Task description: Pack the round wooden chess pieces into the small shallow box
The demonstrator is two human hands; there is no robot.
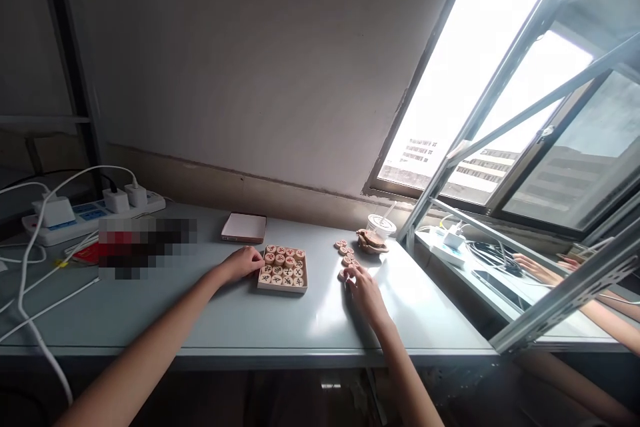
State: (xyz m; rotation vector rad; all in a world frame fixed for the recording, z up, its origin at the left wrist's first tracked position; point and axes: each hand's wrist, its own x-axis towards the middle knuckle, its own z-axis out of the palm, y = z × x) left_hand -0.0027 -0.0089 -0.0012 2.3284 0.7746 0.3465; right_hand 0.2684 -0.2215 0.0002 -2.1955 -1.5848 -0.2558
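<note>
An open box (283, 287) on the table holds rows of round wooden pieces (280, 259) with red and black characters. My left hand (243, 263) rests at the box's left edge, its fingers pressed together; whether they grip the rim or a piece is too small to tell. Right of the box, several loose round pieces (341, 245) lie in a loose column. My right hand (363, 285) is at the near end of these pieces, fingers curled down over them, and its fingertips meet on a piece. Behind the box lies a shallow lid (244, 227).
A lidded plastic cup (381, 225) with a straw stands by a brown carved object (373, 241) at the back right. Power strips, white cables and a blurred patch fill the left side. A metal frame (450, 160) rises at right; another person's hands (537, 270) are beyond it.
</note>
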